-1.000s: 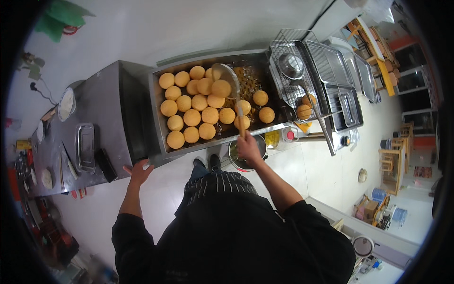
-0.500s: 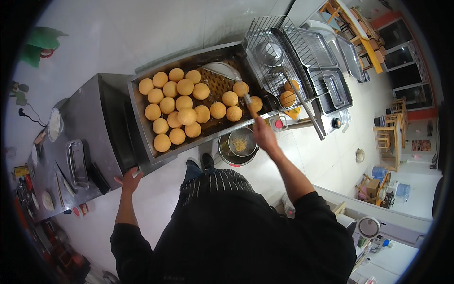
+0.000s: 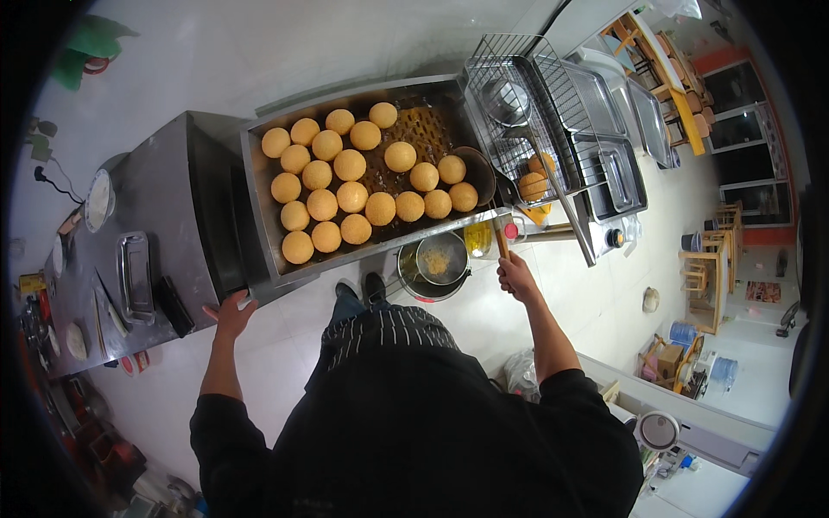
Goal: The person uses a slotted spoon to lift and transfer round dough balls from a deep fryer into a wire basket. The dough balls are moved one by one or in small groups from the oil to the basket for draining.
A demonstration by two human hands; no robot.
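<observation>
1. White bowl [image 3: 99, 200], pale contents, far left on the steel counter [image 3: 177, 207].
2. Metal tray [image 3: 136, 289]: shallow, oblong, same counter, near the front edge.
3. Left hand [image 3: 230, 316]: at the counter's front edge near the fryer corner, thumb and fingers spread, well apart from the right hand.
4. Steel fryer [image 3: 389, 248]: rectangular, golden balls [image 3: 351, 197] packed at left, looser to the right; perforated base shows through the liquid.
5. Pot [image 3: 409, 274]: on the floor in front of the fryer; round sieve [image 3: 439, 261] in it holds yellowish crumbs.
6. Ladle [image 3: 476, 175]: head inside the fryer's right end, just beside the balls; wooden handle crosses the front rim.
7. Right hand [image 3: 516, 276]: fingers wrapped round that handle.
8. Wire basket [image 3: 570, 116]: right of the fryer; two more balls at its lower end, metal bowl [image 3: 507, 102] near the top.
</observation>
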